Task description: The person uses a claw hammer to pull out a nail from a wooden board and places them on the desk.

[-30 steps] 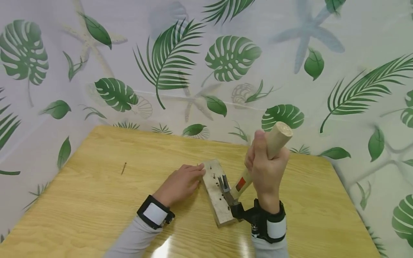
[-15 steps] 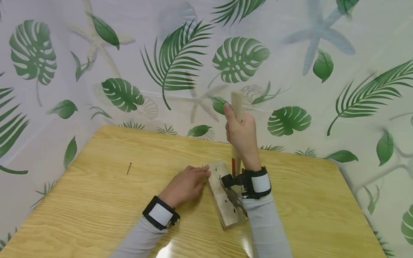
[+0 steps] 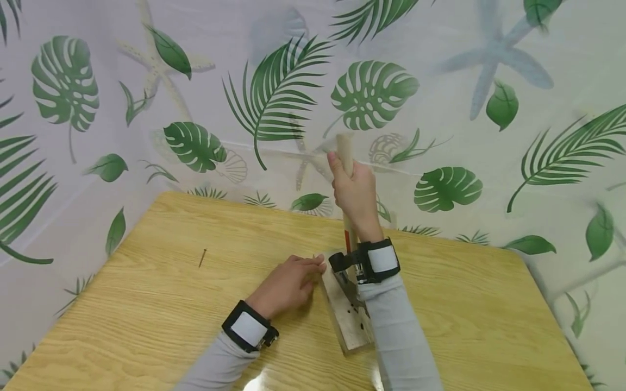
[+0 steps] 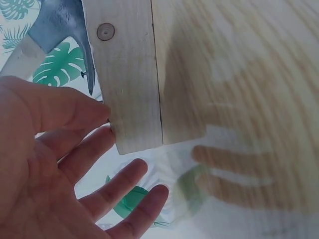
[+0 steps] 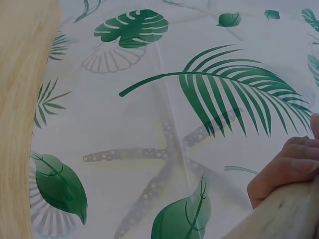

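A wooden block [image 3: 344,320] with several dark holes lies on the table. Its side, with a round knot, shows in the left wrist view. My right hand [image 3: 357,193] grips the wooden handle of a claw hammer [image 3: 345,146], which stands nearly upright. The hammer's metal head [image 4: 62,22] is over the block's top, its claw tip close to the surface, and a small nail [image 4: 83,74] shows beside the claw. My left hand [image 3: 283,285] touches the block's far left corner with extended fingertips, its lower fingers spread free. The right wrist partly hides the block in the head view.
A loose nail [image 3: 202,258] lies on the left part of the wood-grain table [image 3: 235,233]. Behind the table hangs a white backdrop [image 3: 274,179] with green leaves and starfish. Straps with cameras sit on both wrists.
My right hand has swung the hammer handle from leaning right to nearly upright, and its head has moved toward the block's far end. The left hand stays at the corner.
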Available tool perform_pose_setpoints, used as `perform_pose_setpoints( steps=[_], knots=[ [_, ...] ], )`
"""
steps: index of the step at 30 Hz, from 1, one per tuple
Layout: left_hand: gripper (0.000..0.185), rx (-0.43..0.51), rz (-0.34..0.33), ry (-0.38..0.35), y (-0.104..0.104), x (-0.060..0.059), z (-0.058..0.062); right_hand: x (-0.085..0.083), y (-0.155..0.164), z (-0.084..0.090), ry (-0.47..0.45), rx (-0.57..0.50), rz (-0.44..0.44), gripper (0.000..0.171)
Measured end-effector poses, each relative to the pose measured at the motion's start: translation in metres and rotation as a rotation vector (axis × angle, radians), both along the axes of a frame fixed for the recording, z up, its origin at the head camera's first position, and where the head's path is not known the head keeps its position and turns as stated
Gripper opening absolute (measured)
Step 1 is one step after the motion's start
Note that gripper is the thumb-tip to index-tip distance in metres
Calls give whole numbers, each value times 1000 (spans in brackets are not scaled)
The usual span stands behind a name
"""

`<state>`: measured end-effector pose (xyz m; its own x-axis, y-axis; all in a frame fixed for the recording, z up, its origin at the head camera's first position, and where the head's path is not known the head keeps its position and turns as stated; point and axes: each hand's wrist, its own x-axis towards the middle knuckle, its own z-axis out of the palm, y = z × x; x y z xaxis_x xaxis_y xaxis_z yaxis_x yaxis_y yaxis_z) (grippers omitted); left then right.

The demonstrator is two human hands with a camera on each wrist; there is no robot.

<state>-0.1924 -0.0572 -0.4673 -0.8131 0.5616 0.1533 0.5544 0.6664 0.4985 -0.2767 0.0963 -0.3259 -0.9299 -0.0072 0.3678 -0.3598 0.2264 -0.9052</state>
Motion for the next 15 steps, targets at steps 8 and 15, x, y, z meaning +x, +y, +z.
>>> perform_pose_setpoints(
  steps=[8,15],
  knots=[
    [39,-12,10,5,3,1,1,-10,-2,0,64,14,-117,53],
    [38,-17,10,7,2,2,1,-1,1,0,89,29,-182,59]
  ],
)
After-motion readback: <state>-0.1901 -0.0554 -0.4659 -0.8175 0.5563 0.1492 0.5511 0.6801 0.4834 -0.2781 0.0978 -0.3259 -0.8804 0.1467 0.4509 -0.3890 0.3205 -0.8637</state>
